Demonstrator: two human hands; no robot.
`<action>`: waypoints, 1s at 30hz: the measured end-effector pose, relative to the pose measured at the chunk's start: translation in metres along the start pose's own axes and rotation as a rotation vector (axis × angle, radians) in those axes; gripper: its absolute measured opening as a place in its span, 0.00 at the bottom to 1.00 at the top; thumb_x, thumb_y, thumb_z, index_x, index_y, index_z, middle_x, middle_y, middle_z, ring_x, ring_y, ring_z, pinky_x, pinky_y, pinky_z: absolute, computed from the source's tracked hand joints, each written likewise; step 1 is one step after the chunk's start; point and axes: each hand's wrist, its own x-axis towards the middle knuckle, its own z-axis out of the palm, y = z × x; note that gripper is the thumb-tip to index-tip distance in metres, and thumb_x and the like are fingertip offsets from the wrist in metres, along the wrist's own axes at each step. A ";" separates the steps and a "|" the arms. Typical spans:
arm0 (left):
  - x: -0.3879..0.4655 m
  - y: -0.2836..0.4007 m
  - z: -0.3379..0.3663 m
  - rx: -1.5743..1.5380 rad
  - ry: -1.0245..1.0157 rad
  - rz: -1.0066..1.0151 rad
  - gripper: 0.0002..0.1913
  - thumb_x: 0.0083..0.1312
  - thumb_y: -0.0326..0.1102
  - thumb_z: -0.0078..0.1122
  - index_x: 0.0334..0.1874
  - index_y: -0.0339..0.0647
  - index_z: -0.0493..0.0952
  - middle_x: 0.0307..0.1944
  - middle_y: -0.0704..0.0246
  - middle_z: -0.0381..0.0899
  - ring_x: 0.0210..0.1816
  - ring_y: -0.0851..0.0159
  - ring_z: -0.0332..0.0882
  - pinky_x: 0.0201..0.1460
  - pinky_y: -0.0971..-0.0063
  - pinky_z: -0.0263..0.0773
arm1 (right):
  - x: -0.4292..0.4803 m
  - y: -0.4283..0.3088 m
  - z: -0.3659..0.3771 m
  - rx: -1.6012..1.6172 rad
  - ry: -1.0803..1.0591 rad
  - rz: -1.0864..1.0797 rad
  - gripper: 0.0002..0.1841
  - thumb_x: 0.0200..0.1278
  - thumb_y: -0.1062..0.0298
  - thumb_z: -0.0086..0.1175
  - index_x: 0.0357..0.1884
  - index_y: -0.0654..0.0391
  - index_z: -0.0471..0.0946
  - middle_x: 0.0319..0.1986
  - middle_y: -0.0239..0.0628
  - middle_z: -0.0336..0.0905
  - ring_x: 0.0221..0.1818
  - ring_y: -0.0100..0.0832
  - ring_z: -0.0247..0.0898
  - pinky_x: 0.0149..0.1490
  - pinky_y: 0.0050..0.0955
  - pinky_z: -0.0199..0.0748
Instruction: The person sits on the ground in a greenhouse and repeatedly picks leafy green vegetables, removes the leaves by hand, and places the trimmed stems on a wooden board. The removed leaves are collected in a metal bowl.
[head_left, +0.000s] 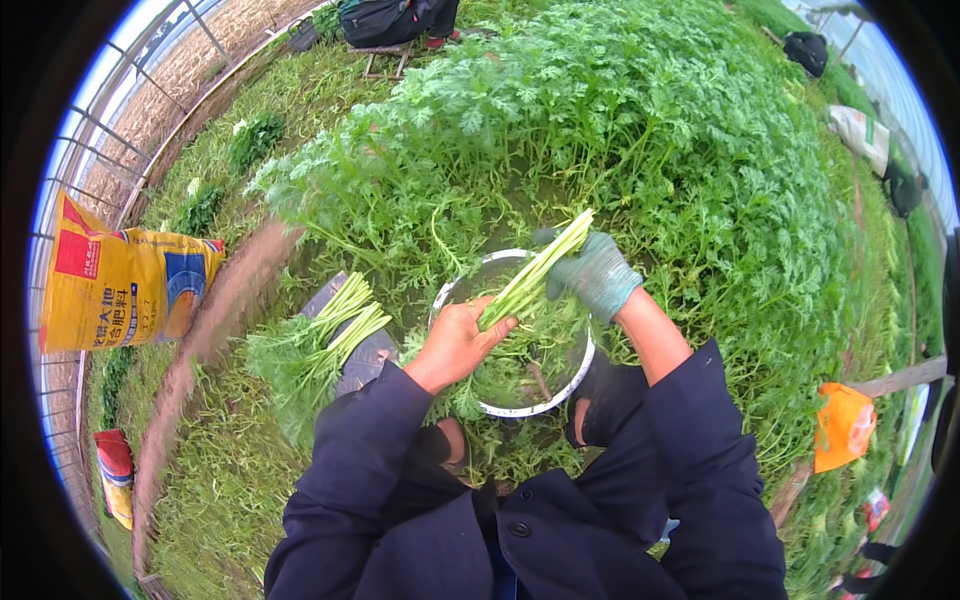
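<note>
My bare left hand (456, 346) is closed around a bunch of pale green stems (536, 271), which slants up to the right over a round tub (592, 352) with a white rim. My right hand (596, 276), in a grey-green work glove, grips the same bunch nearer its stem ends. The bunch's leaves hang below my left hand. Loose leaves and trimmings (517, 375) lie inside the tub. To the left, two bundles of cut greens (341, 322) rest on a dark flat sheet (371, 352), stems pointing up and right.
Standing leafy greens, probably garland chrysanthemum (600, 97), grow ahead and to the right. A yellow fertilizer sack (135, 281) stands left beside a dirt strip (202, 330). An orange bag (844, 427) is at right. A person (390, 22) sits on a low stool (386, 56) at the top.
</note>
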 end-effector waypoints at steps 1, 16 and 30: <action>0.000 0.000 -0.004 -0.120 -0.038 -0.080 0.11 0.74 0.38 0.61 0.46 0.35 0.82 0.24 0.77 0.74 0.23 0.80 0.63 0.26 0.80 0.63 | -0.001 -0.003 -0.004 0.115 0.015 -0.026 0.12 0.64 0.69 0.60 0.46 0.64 0.80 0.29 0.41 0.86 0.28 0.29 0.80 0.34 0.31 0.79; 0.005 0.007 -0.018 -0.385 -0.002 -0.197 0.11 0.74 0.38 0.60 0.46 0.36 0.81 0.20 0.77 0.72 0.21 0.79 0.66 0.25 0.82 0.63 | -0.037 -0.022 -0.006 0.251 0.331 -0.044 0.18 0.68 0.53 0.62 0.33 0.61 0.82 0.22 0.36 0.82 0.19 0.24 0.76 0.25 0.22 0.74; 0.004 0.001 0.007 0.475 0.404 0.132 0.26 0.59 0.32 0.71 0.59 0.48 0.71 0.24 0.60 0.81 0.24 0.51 0.81 0.27 0.62 0.73 | -0.022 0.006 0.044 0.015 -0.007 -0.036 0.15 0.63 0.56 0.63 0.39 0.60 0.83 0.27 0.36 0.86 0.26 0.26 0.82 0.34 0.28 0.76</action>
